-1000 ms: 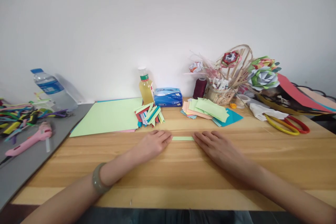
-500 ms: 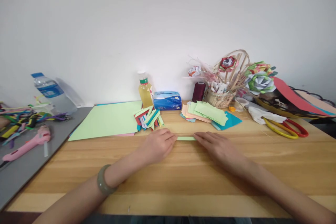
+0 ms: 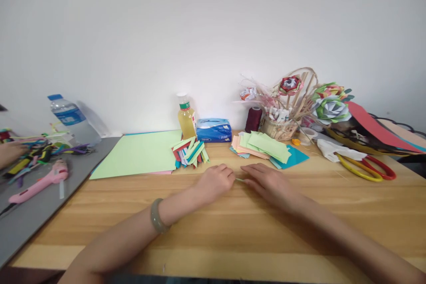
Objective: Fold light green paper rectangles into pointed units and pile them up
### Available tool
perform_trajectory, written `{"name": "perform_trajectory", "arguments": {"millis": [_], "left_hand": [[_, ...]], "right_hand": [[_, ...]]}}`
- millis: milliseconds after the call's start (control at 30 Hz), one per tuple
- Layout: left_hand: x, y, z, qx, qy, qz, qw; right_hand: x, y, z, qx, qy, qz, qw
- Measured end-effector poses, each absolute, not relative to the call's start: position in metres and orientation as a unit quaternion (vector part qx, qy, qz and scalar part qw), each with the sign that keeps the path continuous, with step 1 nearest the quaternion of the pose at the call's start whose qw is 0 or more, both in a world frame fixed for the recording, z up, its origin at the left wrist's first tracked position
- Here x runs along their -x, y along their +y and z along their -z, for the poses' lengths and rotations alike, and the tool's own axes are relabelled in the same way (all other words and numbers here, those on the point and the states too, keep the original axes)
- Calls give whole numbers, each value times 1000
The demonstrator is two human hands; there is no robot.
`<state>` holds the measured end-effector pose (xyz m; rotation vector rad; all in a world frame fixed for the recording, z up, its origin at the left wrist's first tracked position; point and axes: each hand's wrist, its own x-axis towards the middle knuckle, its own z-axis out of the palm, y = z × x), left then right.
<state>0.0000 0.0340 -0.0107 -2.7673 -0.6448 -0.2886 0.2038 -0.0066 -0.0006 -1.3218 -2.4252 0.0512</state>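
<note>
- Centrally, about midway along the light wooden surface point(image 3: 199, 244), one narrow pale green paper strip point(image 3: 240, 180) spans the small gap between the two hands; little of it shows.
- Left hand point(image 3: 217, 179): fingers curled together, pinching the strip's left end, judged to be a grip that steadies it.
- Right hand point(image 3: 271, 184): fingers extended low over the surface, thumb side meeting the strip's other end; whether it pinches or merely presses cannot be told. Placement opposite the left hand would keep the strip level and controlled.
- Beyond the left hand, toward the far edge: a loose heap of multicoloured folded paper strips point(image 3: 191, 151), within easy reach. It lies against a large pale green paper sheet point(image 3: 140, 153) at the far left corner, presumably set flat to avoid creasing.
- Beyond the right hand: a fanned stack of small pastel paper pieces point(image 3: 269, 145), partly over a blue paper sheet point(image 3: 297, 158); the fanning probably eases picking single pieces.
- At the far edge: a bottle of yellow liquid point(image 3: 187, 120) upright beside a blue tissue pack point(image 3: 213, 133), both apparently kept back from the working area.
- Near the right edge: scissors with yellow and red handles point(image 3: 374, 180), white material over the blades, handles facing outward, likely for safety.
</note>
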Motion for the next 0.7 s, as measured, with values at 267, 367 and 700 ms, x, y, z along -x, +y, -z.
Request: {"name": "perform_trajectory", "arguments": {"millis": [267,367,700], "left_hand": [[2,22,-1,943,-301,133,36],[5,20,-4,953,-269,136,21],[27,-2,-21,919,-270,139,-252]], "right_hand": [[-183,-12,-10,472,-875,-31,99],[-179,-18,-19,461,-886,-27,53],[-182,-48,-47,428,-872,-227,68]]}}
